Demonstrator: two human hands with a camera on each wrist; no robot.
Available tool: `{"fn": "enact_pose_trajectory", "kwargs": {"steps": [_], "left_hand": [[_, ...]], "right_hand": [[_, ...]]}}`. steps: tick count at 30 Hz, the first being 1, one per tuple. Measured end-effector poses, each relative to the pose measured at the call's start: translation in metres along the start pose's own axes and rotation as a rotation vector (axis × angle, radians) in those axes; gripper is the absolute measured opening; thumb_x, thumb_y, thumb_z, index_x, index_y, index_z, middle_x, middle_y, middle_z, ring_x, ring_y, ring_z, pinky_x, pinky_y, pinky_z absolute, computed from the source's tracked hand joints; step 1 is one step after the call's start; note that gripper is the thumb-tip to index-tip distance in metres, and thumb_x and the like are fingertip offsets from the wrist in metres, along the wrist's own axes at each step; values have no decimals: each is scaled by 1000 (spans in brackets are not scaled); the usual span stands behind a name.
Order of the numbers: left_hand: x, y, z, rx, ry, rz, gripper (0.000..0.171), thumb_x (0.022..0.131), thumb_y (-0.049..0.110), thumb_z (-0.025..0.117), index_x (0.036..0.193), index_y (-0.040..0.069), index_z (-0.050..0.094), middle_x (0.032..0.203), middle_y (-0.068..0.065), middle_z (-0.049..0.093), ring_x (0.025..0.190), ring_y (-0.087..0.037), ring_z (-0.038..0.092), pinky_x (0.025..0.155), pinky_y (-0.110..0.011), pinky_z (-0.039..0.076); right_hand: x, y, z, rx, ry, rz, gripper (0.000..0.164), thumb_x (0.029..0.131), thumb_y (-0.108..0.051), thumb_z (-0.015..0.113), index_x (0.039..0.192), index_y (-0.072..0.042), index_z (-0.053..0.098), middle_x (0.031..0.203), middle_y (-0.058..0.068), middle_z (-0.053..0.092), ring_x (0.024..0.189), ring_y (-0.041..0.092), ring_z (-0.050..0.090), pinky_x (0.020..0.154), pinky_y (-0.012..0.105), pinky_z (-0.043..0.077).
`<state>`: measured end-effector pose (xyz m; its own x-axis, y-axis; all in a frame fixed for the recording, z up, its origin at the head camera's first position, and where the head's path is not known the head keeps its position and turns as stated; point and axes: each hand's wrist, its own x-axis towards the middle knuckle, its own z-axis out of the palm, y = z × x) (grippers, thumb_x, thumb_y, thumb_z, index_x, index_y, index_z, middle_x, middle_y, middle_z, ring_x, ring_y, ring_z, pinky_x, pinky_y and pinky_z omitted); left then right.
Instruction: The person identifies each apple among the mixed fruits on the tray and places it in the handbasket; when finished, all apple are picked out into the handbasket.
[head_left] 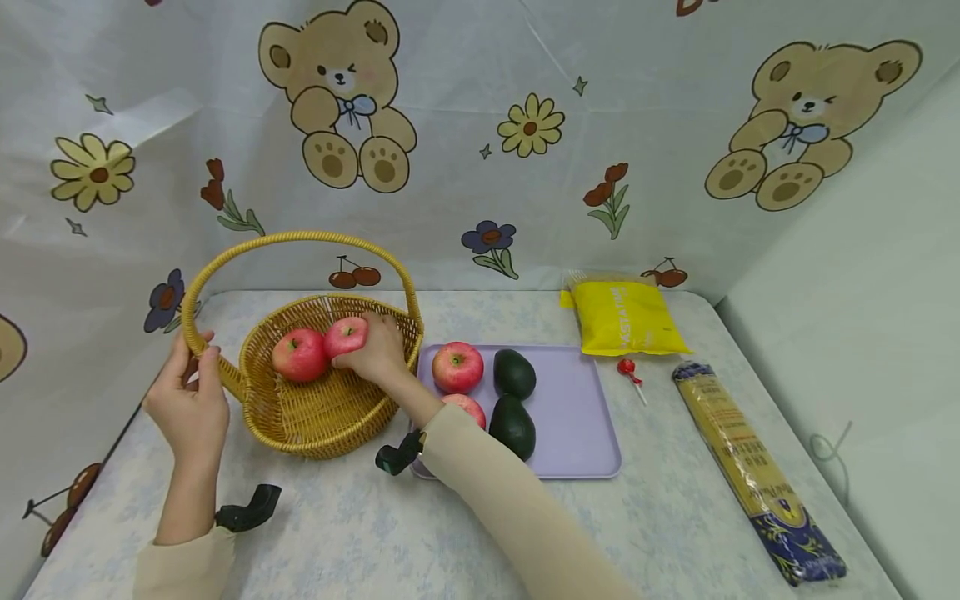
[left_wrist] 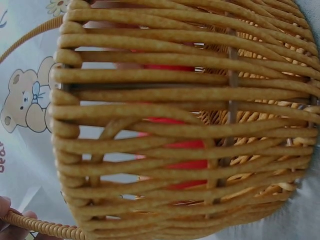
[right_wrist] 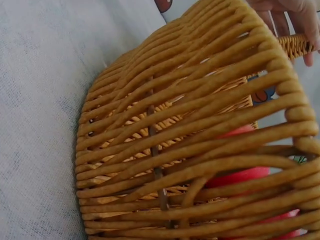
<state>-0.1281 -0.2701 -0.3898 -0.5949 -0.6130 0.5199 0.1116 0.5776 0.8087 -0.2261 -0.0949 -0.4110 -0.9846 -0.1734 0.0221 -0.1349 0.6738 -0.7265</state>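
Note:
A yellow wicker basket [head_left: 322,442] with a tall arched handle stands at the left of the table. My left hand [head_left: 191,404] grips the handle near its left base; the same hand [right_wrist: 307,22] shows at the top right of the right wrist view. Inside the basket my right hand [head_left: 378,350] holds a red apple [head_left: 347,336], its fingers partly behind the fruit. Another red apple [head_left: 300,355] lies in the basket, just left of the held one. Through the weave, red fruit [left_wrist: 187,160] shows in the left wrist view.
Right of the basket lies a lilac tray [head_left: 577,417] with a red apple [head_left: 457,367], a second apple [head_left: 467,408] partly under my sleeve, and two avocados [head_left: 513,374]. Farther right are a yellow bag [head_left: 626,317], a red lollipop [head_left: 627,367] and a long pasta packet [head_left: 757,471].

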Motion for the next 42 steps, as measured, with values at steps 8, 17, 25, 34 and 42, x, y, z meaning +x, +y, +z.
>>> {"fn": "enact_pose_trajectory", "kwargs": {"steps": [8,17,25,34,42], "left_hand": [[0,0,1,2,0,-13,29,98,20,58,124,14,69,118,-12,70,90,13,59,69,1,42],[0,0,2,-1,-2,-5,31,98,25,57,124,13,69,118,-13,70,91,9,61,69,1,42],[0,-1,1,2,3,10,31,99,25,57,124,13,69,118,-12,70,92,7,63,69,1,42],[0,0,1,-7,9,16,29,98,18,57,123,12,69,117,-14,71,89,13,60,68,1,41],[0,-1,2,-17,18,18,28,97,16,58,122,12,70,116,-16,71,86,18,56,68,1,41]], "right_hand": [[7,0,10,-60,22,57,80,67,-34,90,136,-13,53,128,7,56,119,24,53,97,31,46],[9,-1,12,-38,32,103,84,67,-32,90,139,-12,52,131,8,56,122,25,52,99,32,47],[10,-2,13,-5,36,148,84,65,-29,92,138,-13,52,131,7,56,124,24,51,100,32,46],[12,-2,15,12,50,159,84,66,-27,91,139,-13,51,133,8,55,128,24,48,104,31,43],[12,-3,15,27,46,156,85,66,-24,92,139,-11,50,131,10,56,128,24,48,103,28,43]]}}
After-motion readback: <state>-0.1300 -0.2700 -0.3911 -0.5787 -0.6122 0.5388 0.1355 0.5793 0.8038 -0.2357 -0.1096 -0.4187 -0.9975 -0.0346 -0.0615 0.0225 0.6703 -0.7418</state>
